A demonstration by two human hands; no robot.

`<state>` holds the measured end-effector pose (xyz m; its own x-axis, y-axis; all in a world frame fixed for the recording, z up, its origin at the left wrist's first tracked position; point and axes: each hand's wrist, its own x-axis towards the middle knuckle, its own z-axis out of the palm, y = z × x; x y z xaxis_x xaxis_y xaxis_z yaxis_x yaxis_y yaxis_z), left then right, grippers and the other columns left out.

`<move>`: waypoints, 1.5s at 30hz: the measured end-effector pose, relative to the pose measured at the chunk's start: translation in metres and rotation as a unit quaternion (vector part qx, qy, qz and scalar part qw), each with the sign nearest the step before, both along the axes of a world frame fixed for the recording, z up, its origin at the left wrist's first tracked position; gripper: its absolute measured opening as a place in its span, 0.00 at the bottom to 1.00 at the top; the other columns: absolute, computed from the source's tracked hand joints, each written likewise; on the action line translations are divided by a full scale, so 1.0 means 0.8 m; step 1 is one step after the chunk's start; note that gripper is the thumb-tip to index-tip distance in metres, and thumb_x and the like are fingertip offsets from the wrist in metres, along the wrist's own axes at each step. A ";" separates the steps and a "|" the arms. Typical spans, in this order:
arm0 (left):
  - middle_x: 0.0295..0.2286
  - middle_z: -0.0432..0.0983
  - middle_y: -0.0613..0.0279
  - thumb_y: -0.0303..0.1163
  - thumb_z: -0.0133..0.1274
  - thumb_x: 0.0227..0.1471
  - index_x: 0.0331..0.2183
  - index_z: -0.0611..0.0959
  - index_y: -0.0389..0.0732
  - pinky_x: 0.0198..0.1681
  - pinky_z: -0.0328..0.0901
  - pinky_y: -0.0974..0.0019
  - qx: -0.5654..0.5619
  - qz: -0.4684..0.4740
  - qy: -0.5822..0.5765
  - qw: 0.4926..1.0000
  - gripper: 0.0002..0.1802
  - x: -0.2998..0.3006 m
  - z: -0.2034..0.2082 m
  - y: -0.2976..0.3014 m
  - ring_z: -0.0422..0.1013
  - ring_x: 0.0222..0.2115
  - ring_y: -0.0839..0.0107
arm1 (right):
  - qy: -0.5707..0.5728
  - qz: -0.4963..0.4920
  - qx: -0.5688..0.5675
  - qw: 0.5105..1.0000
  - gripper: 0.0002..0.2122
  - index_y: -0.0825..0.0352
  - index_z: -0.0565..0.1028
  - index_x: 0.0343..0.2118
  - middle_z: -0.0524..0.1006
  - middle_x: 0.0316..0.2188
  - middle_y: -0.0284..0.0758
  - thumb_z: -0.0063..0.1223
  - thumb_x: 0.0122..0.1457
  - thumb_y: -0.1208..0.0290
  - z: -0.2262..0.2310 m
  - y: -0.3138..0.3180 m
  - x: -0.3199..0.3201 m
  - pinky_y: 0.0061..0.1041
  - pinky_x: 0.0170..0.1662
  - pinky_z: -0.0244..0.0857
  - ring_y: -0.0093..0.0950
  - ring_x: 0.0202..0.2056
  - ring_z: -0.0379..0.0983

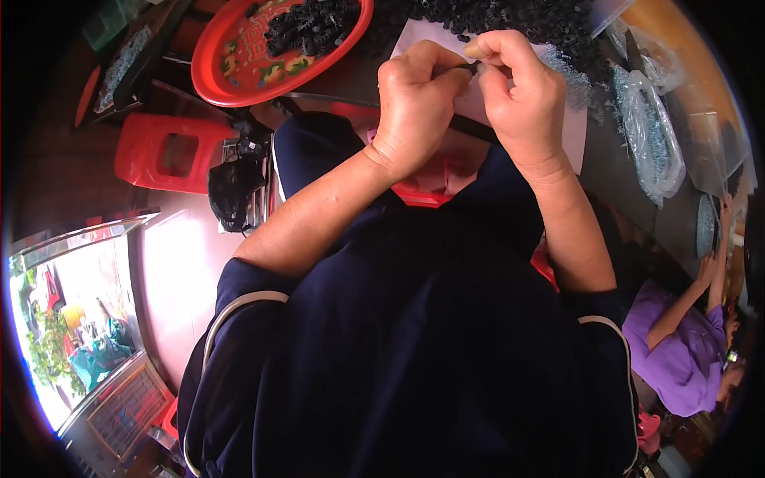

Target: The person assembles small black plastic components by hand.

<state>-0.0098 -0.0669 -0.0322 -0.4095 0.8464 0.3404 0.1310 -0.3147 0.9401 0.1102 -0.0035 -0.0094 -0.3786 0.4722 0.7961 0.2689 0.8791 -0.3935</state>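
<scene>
Above the near edge of a dark table, my left hand (418, 103) and my right hand (524, 103) meet fingertip to fingertip. Both are closed in a pinch. Between them shows a bit of a small black part (472, 67); the fingers hide most of it. Under the hands lies a pale sheet (575, 131). A heap of small black parts (526, 16) spreads just beyond them, and small light-blue pieces (570, 72) are scattered beside my right hand.
A red round tray (209, 60) at the far left holds more black parts (311, 28). Clear plastic bags of light-blue pieces (653, 143) lie on the right. A red stool (131, 151) stands at left. A person in purple (677, 342) sits at right, arms on the table.
</scene>
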 end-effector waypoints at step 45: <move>0.19 0.76 0.63 0.23 0.58 0.45 0.29 0.82 0.30 0.15 0.57 0.78 -0.107 -0.058 -0.141 0.982 0.06 -0.020 0.037 -0.011 0.66 0.15 0.82 | 0.093 0.093 -0.333 0.934 0.15 0.68 0.76 0.46 0.77 0.31 0.31 0.51 0.54 0.86 -0.025 -0.016 0.021 0.18 0.40 0.67 0.19 0.33 0.73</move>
